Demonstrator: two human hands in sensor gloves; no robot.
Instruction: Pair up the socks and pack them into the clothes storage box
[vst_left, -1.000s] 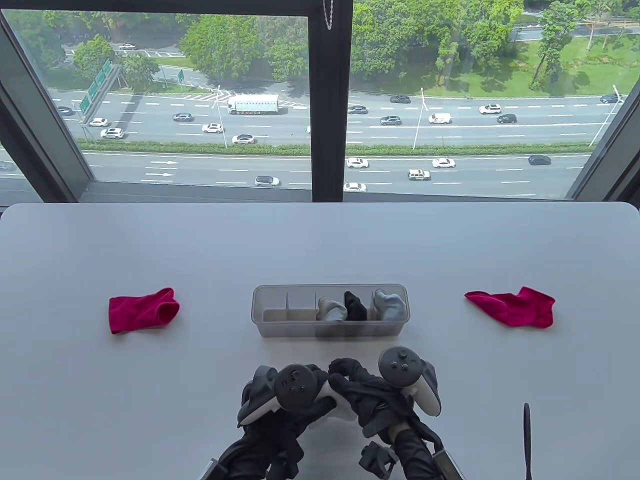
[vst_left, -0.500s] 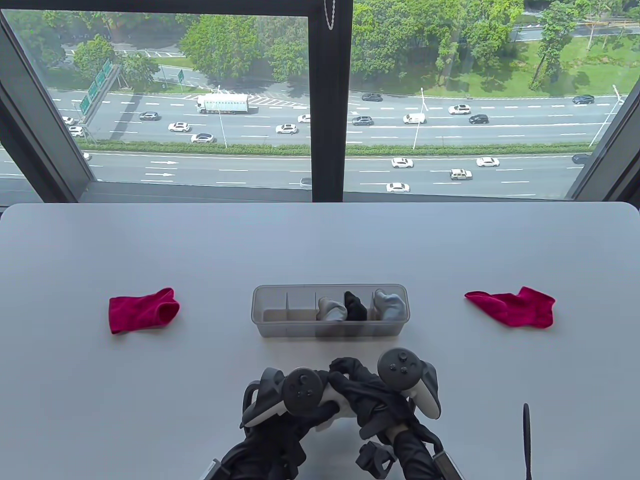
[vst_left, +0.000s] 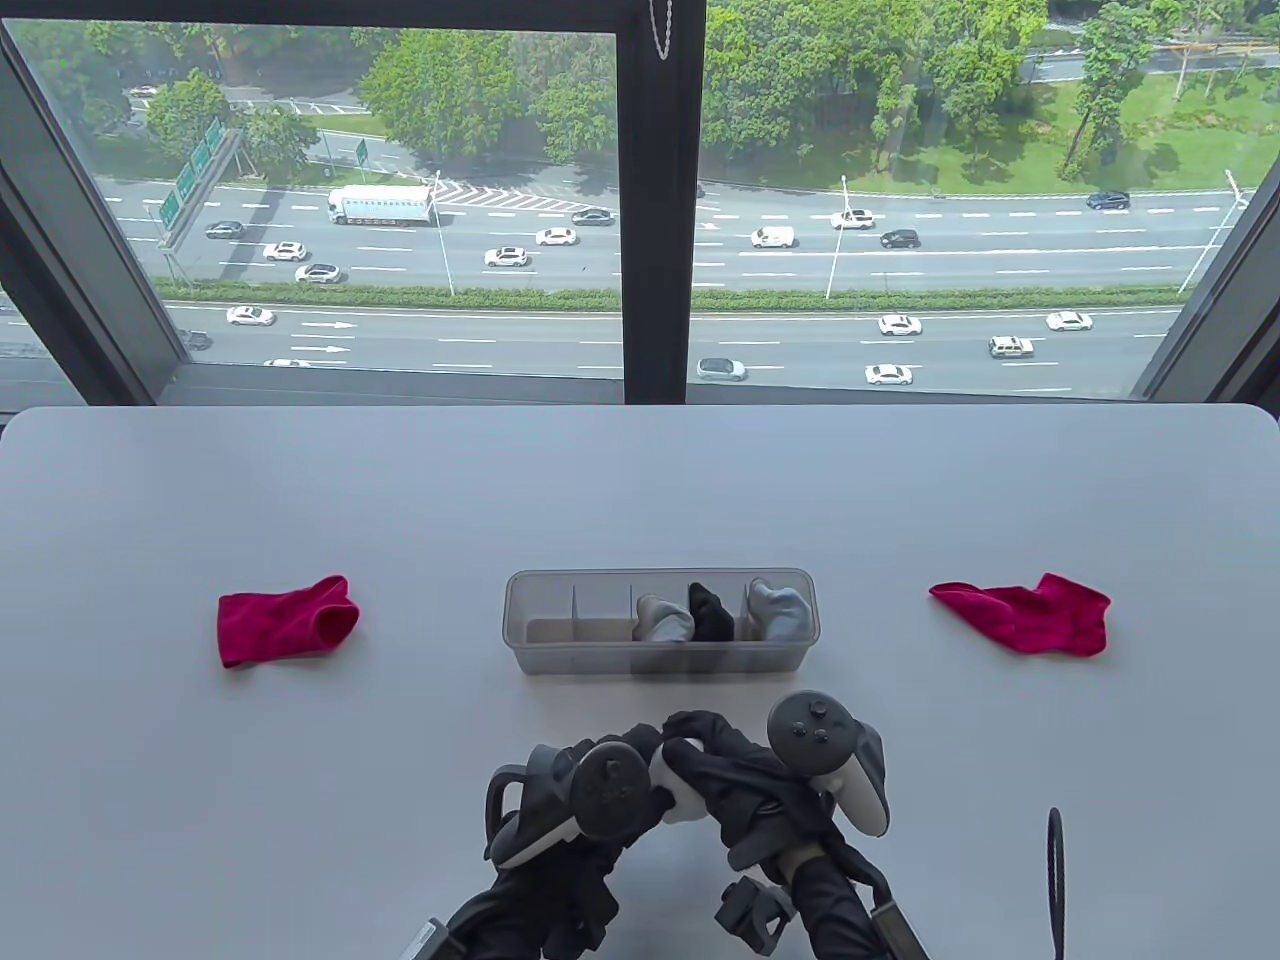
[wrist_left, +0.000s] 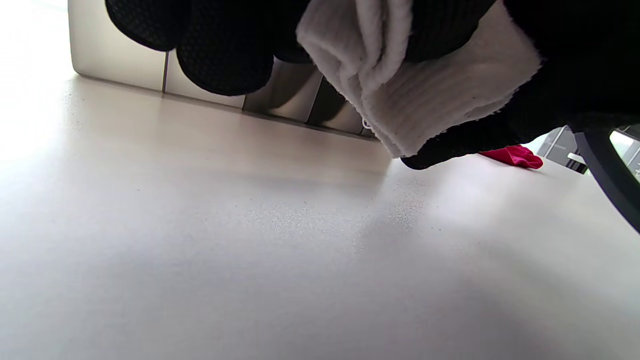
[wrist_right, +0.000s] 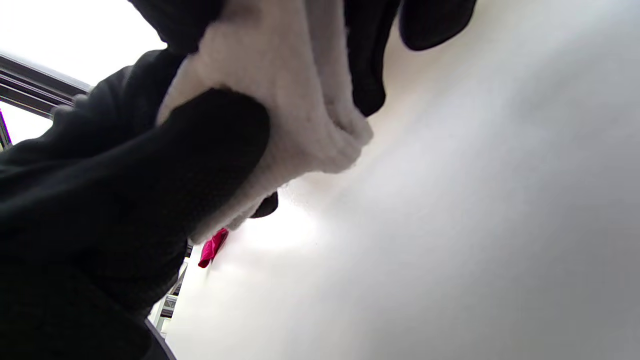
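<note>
Both gloved hands meet near the table's front edge, just in front of the clear storage box (vst_left: 600, 655). My left hand (vst_left: 625, 765) and right hand (vst_left: 715, 765) together grip a bunched white sock (vst_left: 672, 795); the wrist views show the fingers (wrist_left: 225, 50) curled round the white sock (wrist_left: 430, 100) (wrist_right: 280, 100), held above the tabletop. The box's right compartments hold a grey roll (vst_left: 665, 618), a black roll (vst_left: 712, 612) and another grey roll (vst_left: 780, 608). One red sock (vst_left: 285, 620) lies to the left, another red sock (vst_left: 1030, 615) to the right.
The box's two left compartments (vst_left: 550, 600) show no socks. A black cable loop (vst_left: 1055, 870) stands at the front right. A window frame (vst_left: 655, 200) rises beyond the table's far edge.
Both hands have turned and shifted slightly while working the white sock between them; the right hand's tracker has moved a little right. The socks on the table and the box have not moved.
</note>
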